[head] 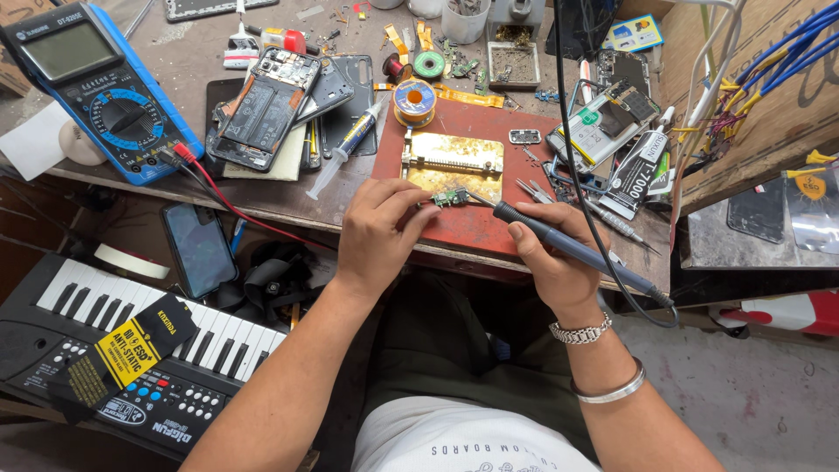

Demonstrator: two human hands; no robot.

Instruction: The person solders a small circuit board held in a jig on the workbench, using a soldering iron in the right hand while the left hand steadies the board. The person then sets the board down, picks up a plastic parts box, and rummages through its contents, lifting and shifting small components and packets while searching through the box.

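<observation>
While left hand (377, 229) pinches circuit board (451, 197), right hand (552, 253) angles soldering iron (568, 247).

A small green circuit board (451, 197) is set on the rust-red rectangular work mat (489, 223) at the table's (188, 57) near edge, before a gold metal board holder (454, 162). A blue digital multimeter (92, 87) lies at the far left corner, an opened black smartphone (262, 105) between them.

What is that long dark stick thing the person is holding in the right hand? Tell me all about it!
It is a soldering iron, slim with a dark blue-grey grip that looks like rubbery plastic. The right hand holds it like a pen, slanted. Its thin metal tip points left and meets a tiny green circuit board pinched by the left hand. A black cord leaves its back end.
</observation>
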